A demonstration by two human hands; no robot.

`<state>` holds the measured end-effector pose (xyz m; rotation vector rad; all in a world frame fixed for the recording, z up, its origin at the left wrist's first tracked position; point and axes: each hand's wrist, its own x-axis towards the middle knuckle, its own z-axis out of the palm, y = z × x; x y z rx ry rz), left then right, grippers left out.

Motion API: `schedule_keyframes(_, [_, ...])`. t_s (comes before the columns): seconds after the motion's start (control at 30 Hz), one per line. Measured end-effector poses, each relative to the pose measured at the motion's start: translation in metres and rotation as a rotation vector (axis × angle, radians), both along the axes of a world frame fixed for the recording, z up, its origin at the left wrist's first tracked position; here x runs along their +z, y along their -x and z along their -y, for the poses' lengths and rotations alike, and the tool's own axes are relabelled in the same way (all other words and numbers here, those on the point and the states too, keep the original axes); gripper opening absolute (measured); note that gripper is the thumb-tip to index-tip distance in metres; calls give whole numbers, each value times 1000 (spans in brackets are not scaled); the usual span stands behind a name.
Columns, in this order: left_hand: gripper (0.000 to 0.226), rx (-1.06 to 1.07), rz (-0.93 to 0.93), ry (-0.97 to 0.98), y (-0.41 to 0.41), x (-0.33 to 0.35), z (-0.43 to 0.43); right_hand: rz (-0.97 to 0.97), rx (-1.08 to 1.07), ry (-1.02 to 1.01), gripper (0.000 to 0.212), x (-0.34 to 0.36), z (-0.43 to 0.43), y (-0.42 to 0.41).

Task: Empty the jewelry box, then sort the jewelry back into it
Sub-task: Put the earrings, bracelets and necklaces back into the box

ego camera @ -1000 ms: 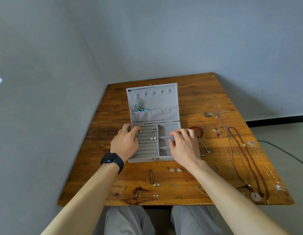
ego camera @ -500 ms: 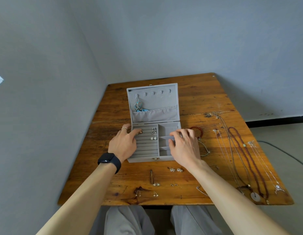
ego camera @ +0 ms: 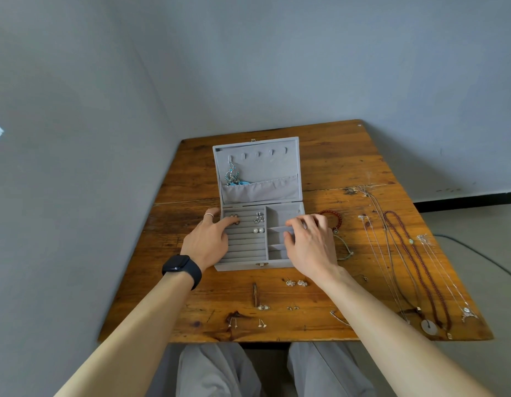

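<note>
The jewelry box [ego camera: 258, 239] is set open near the middle of the wooden table [ego camera: 348, 164], its lid tilted back toward the wall and its long axis running left to right across the person. Its left half is taken up by ridged ring rows, in which a small dark pair [ego camera: 234, 216], a silver pair [ego camera: 259, 218] and two pearl studs [ego camera: 258, 230] are seated; its right half is split into small compartments that appear bare where they are not hidden by the hand. A blue dangling earring [ego camera: 232, 176] is hung from a hook inside the lid, above the fabric pocket.

The left hand [ego camera: 210, 240] is laid over the left edge of the rows, fingers loosely extended and gripping nothing that can be seen, the index fingertip touching the dark pair. The right hand [ego camera: 308, 243] is spread over the right compartments, thumb and fingers curled at a divider; whether anything is pinched there cannot be told.

The loose earrings [ego camera: 296, 283] lie just in front of the box, toward the person, nearer the right hand. The red bead bracelet [ego camera: 333, 220] lies just right of the box, and the necklaces [ego camera: 414, 265] are stretched lengthwise well to the right. Sorting is judged to be at an early stage.
</note>
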<state>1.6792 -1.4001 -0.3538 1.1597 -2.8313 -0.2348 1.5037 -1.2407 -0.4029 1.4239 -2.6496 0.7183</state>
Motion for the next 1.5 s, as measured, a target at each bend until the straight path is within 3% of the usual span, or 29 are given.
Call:
schedule_keyframes(0.63, [52, 16, 169, 178, 15, 2, -3, -11, 44, 19, 35, 3, -5, 3])
schedule_keyframes(0.93, [57, 38, 124, 111, 12, 5, -5, -8, 85, 2, 36, 10, -6, 5])
schedule_keyframes(1.07, [59, 57, 43, 78, 6, 13, -10, 6, 114, 48, 35, 19, -17, 6])
schedule_keyframes(1.3, [50, 51, -305, 90, -15, 13, -59, 37, 87, 252, 30, 24, -65, -13])
schedule_keyframes(1.5, [28, -43, -415, -12, -18, -3, -118, 59, 20, 140, 32, 11, -101, -41])
